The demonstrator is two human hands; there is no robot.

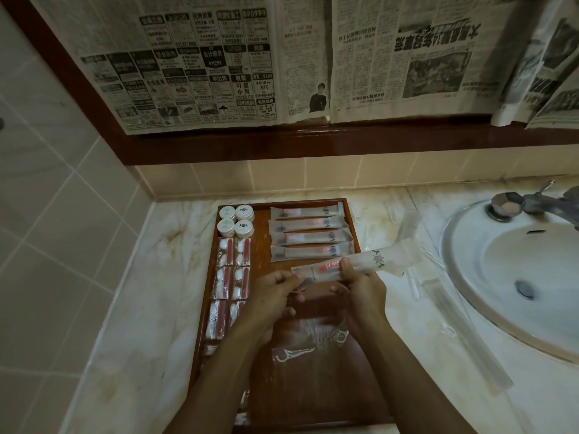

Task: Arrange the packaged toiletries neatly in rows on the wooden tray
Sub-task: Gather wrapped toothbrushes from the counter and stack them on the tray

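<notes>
Marble counter (150, 277) beside the sink (501, 277): above the wooden tray (313, 386), your left hand (272, 296) pinches one end of a long packet (354, 261), your right hand (360, 283) grips its middle, below four rowed packets (310, 236).

There is one view, from a wide-angle camera worn on the person's head. It looks forward and steeply down onto the wooden tray (357, 258), which sits low and centre in the frame, close below the camera. Both forearms enter from the bottom edge and reach over the tray. Beyond the tray the view climbs the tiled wall to a newspaper-covered panel (282, 57) at the top. Right of the tray the sink (476, 245) is cut by the frame edge. Straight lines bow near the borders.
</notes>
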